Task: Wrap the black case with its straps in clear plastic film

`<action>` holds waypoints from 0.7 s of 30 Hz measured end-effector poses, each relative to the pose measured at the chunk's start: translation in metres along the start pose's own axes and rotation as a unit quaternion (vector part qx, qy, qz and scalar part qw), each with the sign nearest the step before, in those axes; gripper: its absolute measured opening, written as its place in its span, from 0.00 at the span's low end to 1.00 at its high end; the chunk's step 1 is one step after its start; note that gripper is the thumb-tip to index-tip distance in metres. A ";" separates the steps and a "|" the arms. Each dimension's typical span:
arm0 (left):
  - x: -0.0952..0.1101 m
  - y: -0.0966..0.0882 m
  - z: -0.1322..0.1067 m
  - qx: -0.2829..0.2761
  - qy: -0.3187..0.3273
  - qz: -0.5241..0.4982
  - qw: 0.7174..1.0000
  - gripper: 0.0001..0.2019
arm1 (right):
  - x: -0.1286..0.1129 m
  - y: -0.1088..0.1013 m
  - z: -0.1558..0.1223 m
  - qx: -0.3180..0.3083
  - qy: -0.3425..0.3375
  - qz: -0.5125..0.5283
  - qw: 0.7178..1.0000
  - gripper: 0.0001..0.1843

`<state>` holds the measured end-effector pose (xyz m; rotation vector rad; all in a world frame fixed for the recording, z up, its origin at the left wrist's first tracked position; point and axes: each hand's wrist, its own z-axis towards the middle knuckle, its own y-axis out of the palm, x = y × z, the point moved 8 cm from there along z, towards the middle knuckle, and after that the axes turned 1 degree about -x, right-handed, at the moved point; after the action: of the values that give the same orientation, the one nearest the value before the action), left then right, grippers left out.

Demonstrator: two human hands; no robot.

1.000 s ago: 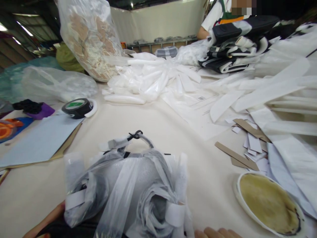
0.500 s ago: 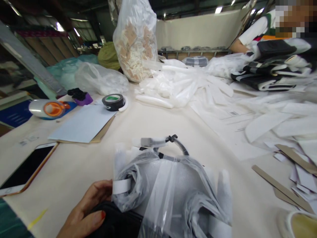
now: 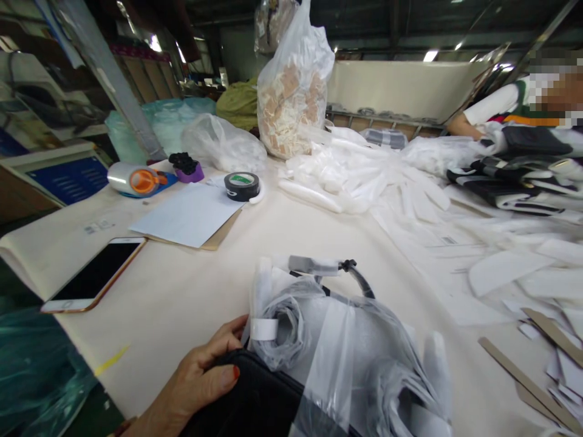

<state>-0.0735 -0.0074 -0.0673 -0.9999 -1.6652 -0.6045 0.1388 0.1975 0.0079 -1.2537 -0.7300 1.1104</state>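
A black backpack (image 3: 255, 397) lies on the table at the bottom of the view, running out of the frame. Its straps are rolled up in clear plastic (image 3: 285, 334) on the near left and again at the lower right, and a loop handle (image 3: 359, 284) sticks out at the far end. My left hand (image 3: 204, 370) grips the left side of the backpack, thumb on the black fabric and fingers curled behind the edge. A clear plastic strip (image 3: 328, 358) runs over the white middle panel. My right hand is out of view.
At the left lie a phone (image 3: 98, 273), pale sheets (image 3: 191, 213), a roll of black tape (image 3: 241, 186) and a tape dispenser (image 3: 136, 179). White foam pieces (image 3: 337, 176) heap at the back; cardboard strips (image 3: 519, 379) lie right. A co-worker's arm (image 3: 487, 115) reaches in beyond a pile of bags (image 3: 510, 188).
The view has swung left, so everything sits further right in the picture. My left hand keeps its hold on the backpack, and more of the black fabric shows.
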 end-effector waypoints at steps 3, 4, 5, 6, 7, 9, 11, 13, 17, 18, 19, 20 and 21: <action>0.001 0.004 0.001 -0.013 0.004 -0.015 1.000 0.27 | -0.002 0.011 0.004 0.016 -0.003 0.017 1.000 0.21; 0.002 0.005 0.001 -0.020 0.005 -0.023 1.000 0.27 | -0.003 0.014 0.003 0.023 -0.004 0.024 0.999 0.20; 0.002 0.007 0.001 -0.028 0.005 -0.031 0.999 0.26 | -0.005 0.017 0.003 0.032 -0.004 0.031 0.999 0.19; 0.002 0.009 0.002 -0.033 0.004 -0.037 0.999 0.26 | -0.007 0.020 0.002 0.041 -0.004 0.040 0.998 0.18; 0.002 0.010 0.002 -0.036 0.001 -0.040 0.999 0.26 | -0.009 0.024 0.002 0.051 -0.003 0.048 0.998 0.17; 0.001 0.011 0.003 -0.039 -0.004 -0.045 0.998 0.26 | -0.013 0.034 0.002 0.070 0.001 0.066 0.995 0.16; 0.001 0.012 0.005 -0.048 -0.003 -0.058 0.997 0.27 | -0.017 0.046 0.001 0.085 0.006 0.078 0.993 0.16; 0.002 0.014 0.005 -0.058 0.001 -0.073 0.996 0.27 | -0.012 0.054 -0.002 0.112 0.042 0.129 0.984 0.16; 0.004 0.015 0.004 -0.064 0.002 -0.065 0.996 0.24 | 0.022 0.067 -0.017 0.158 0.204 0.374 0.891 0.17; 0.004 0.015 0.003 -0.064 0.004 -0.060 0.996 0.23 | 0.027 0.070 -0.020 0.154 0.228 0.416 0.866 0.18; 0.004 0.015 0.003 -0.063 0.005 -0.054 0.997 0.22 | 0.030 0.072 -0.021 0.147 0.240 0.442 0.851 0.21; 0.003 0.015 0.003 -0.059 0.003 -0.050 0.997 0.22 | 0.032 0.072 -0.022 0.142 0.248 0.458 0.842 0.24; 0.002 0.014 0.004 -0.052 0.000 -0.046 0.998 0.22 | 0.034 0.073 -0.022 0.139 0.256 0.469 0.833 0.27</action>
<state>-0.0638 0.0032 -0.0680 -1.0007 -1.7008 -0.7597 0.1524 0.2172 -0.0718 -1.5891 0.5337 1.4718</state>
